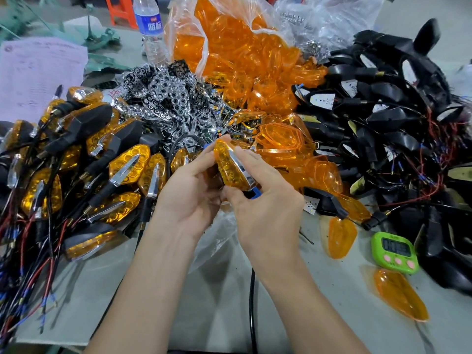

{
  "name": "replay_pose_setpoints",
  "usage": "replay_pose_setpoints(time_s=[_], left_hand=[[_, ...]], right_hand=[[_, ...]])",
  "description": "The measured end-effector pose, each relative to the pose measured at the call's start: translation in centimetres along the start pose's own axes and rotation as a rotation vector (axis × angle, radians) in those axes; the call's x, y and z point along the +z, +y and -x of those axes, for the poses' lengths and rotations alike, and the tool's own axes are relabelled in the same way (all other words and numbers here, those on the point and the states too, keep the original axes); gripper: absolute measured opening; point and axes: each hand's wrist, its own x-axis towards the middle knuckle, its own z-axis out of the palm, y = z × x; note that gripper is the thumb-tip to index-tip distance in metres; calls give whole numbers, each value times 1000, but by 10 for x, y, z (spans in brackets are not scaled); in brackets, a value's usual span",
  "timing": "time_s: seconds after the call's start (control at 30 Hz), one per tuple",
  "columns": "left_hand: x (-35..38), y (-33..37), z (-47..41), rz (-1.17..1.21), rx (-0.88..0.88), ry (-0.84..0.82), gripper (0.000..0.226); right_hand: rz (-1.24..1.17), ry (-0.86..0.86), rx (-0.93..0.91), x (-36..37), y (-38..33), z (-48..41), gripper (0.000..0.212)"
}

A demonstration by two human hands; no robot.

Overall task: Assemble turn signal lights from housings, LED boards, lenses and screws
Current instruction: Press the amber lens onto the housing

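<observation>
I hold one turn signal light (231, 167) above the middle of the table: amber lens with a chrome strip facing up, its black housing mostly hidden behind my fingers. My left hand (190, 192) grips it from the left and below. My right hand (265, 198) grips its right side, thumb along the chrome edge. A blue connector (256, 193) and a black wire (252, 297) hang under it. Assembled lights (102, 169) lie piled at left. Chrome reflectors (163, 93) sit at centre back, amber lenses (242, 62) spill from a clear bag, black housings with LED boards (388, 118) lie heaped at right.
A green digital timer (394, 251) stands at right, with loose amber lenses (341, 237) beside it and another lens (401, 293) below it. A water bottle (150, 26) stands at the back, pink paper (38, 72) lies at back left. Grey table surface (217, 302) shows between my forearms.
</observation>
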Motion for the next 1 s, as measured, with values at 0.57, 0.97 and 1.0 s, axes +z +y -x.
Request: replay_pose_setpoints(time_s=[0.57,0.97,1.0], left_hand=[[-4,8,1,-214,281,-145,42],[26,-5,2,-308,436,39,22],[25,-4,2,-293,428,25,21]], right_hand=[[-356,-153,193,-26,-1,-27,52],[-177,-19,-8,-12,7,-14,44],[-352,-83,111,-18,7,-20,42]])
